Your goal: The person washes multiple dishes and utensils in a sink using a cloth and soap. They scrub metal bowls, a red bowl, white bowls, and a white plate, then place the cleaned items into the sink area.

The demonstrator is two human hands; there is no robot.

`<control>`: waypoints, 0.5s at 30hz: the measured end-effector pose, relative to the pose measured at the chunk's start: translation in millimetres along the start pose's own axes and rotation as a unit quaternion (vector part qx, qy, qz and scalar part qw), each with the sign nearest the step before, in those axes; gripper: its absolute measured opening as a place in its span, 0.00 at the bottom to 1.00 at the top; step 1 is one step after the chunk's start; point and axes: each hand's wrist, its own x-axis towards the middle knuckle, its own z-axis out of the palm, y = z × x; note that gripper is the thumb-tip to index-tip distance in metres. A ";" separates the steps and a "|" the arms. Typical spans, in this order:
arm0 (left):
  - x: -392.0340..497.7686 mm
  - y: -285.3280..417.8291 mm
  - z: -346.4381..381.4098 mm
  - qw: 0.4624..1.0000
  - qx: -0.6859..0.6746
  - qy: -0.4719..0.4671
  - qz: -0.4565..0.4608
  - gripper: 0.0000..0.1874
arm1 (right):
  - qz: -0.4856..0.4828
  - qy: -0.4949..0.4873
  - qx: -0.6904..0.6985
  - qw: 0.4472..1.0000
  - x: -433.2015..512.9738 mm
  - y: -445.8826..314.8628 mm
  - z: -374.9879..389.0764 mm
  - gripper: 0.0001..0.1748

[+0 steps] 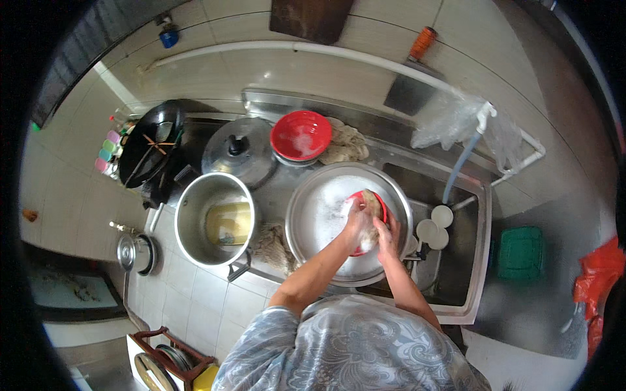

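Observation:
A red bowl (385, 209) is held tilted over a wide steel basin (308, 185) of white suds. My right hand (390, 238) grips the bowl's right side, thumb over the rim. Inside the bowl, a beige-brown cloth (372, 201) is bunched under my left hand (359, 220), which is blurred and covers part of it. Foam clings to the cloth and bowl. Behind the basin, a stack topped by another red bowl (301, 134) with suds in it stands beside a crumpled cloth (345, 141).
A deep aluminium pot (183, 220) holding yellowish liquid stands left of the basin, a pot lid (225, 161) behind it. Another rag (274, 247) lies between pot and basin. White cups (442, 216) sit in the sink (459, 254) under a hose (459, 168). A black wok (139, 171) stands far left.

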 end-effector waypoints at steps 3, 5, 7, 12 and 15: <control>-30.1 7.7 -8.0 0.914 0.365 -0.172 -0.037 0.15 | -0.021 -0.007 0.022 1.000 5.0 -3.8 -6.4 0.30; -44.1 15.6 -24.0 0.749 0.611 -0.256 0.010 0.19 | 0.001 0.074 -0.034 0.997 6.2 -5.3 -9.3 0.29; -51.3 23.1 -42.4 0.520 0.809 -0.242 0.130 0.25 | -0.008 0.071 -0.026 0.997 8.1 -6.9 -11.0 0.29; -16.8 38.1 -42.7 0.428 0.871 -0.072 0.231 0.24 | 0.052 -0.009 0.091 0.994 9.7 -12.5 -8.7 0.28; 3.5 31.6 -12.4 0.507 0.779 -0.088 0.357 0.23 | 0.080 0.001 0.083 0.993 13.1 -16.6 -8.7 0.28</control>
